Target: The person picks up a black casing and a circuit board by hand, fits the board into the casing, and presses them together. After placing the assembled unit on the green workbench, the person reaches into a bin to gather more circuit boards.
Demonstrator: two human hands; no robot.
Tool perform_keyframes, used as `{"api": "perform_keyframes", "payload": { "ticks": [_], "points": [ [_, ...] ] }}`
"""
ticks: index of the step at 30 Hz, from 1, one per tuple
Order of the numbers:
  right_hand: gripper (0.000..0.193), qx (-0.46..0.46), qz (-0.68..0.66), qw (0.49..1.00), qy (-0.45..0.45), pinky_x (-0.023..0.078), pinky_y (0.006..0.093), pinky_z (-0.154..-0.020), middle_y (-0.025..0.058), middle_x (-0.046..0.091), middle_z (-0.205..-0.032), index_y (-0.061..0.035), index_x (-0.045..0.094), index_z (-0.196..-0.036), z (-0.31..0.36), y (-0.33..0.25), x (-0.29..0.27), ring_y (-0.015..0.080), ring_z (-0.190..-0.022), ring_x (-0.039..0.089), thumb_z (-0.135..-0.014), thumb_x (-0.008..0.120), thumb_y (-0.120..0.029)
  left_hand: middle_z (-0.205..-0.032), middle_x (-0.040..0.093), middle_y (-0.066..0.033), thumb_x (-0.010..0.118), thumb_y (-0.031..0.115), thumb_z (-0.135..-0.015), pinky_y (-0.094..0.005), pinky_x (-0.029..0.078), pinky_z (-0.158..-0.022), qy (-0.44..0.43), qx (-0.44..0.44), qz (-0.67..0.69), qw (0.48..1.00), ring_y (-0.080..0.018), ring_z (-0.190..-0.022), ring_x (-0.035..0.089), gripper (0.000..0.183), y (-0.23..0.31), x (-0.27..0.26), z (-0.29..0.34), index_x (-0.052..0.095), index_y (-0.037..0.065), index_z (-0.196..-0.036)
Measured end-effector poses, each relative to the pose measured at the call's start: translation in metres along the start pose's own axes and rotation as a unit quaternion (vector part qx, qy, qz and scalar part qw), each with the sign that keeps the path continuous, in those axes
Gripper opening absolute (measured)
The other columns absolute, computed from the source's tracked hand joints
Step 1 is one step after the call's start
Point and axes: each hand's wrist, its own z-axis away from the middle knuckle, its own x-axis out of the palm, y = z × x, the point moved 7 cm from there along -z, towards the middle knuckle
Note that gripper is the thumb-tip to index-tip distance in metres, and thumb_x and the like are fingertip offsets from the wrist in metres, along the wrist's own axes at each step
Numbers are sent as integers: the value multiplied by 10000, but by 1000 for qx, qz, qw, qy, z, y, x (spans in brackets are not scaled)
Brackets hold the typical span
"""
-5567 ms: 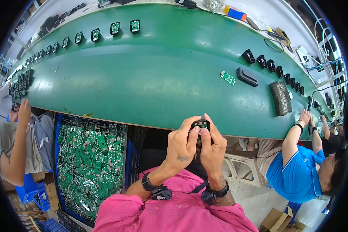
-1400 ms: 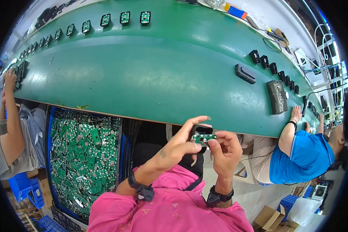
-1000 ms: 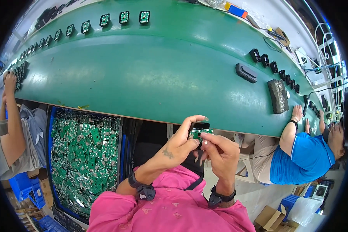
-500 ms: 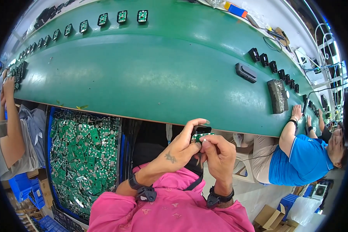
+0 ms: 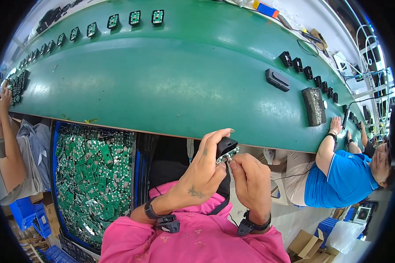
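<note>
Just off the front edge of the green table, my left hand [image 5: 202, 168] grips a small black plastic housing [image 5: 226, 144] between fingers and thumb. A green circuit board [image 5: 228, 155] sits at the housing's side facing me, tilted, with small pale parts on it. The thumb and forefinger of my right hand [image 5: 251, 176] are pinched together at the board's lower edge. Whatever lies between those fingertips is too small to make out.
A row of black housings with green boards [image 5: 135, 18] runs along the far left. Black housings [image 5: 297, 65], a black case [image 5: 277, 80] and a dark block [image 5: 314, 107] lie at the right. A blue-edged bin [image 5: 94, 175] holds many boards. Co-workers sit on both sides.
My left hand has tipped the housing, so more of its black top and the board shows. My right hand has shifted slightly lower, its fingertips still at the board.
</note>
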Motion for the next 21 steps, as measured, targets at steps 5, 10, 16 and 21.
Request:
{"api": "perform_keyframes", "payload": {
  "ticks": [5,10,16,21],
  "points": [
    [36,-8,-14,1000,-14,408,374,-525,137,570,-707,-5,592,-889,-3,0,-2,308,-572,542,-911,611,-27,-1360,426,-202,436,-75,-795,-400,380,-1074,-16,37,-24,999,-323,-1244,475,646,5,-1,-1,330,-6,-1428],
    [42,7,-52,996,-66,404,352,-520,126,569,-659,2,592,-879,-5,8,-4,269,-545,550,-893,616,-30,-1323,415,-223,453,-104,-755,-410,378,-1076,-77,29,-80,993,-375,-1241,468,649,7,5,-2,344,-15,-1388],
    [50,9,-51,998,-40,427,324,-521,116,580,-651,8,599,-866,-8,8,-2,227,-542,577,-894,619,-27,-1294,369,-260,462,-82,-792,-457,455,-916,-91,45,-70,992,-430,-1055,524,620,5,4,-8,317,14,-1387],
    [60,18,-64,998,-14,438,289,-527,98,593,-656,16,602,-888,-7,21,13,183,-552,584,-914,624,-33,-1224,443,-215,443,-61,-796,-407,468,-917,-35,41,-62,997,-334,-1018,547,593,-15,0,-8,340,17,-1376]
  ]
}}
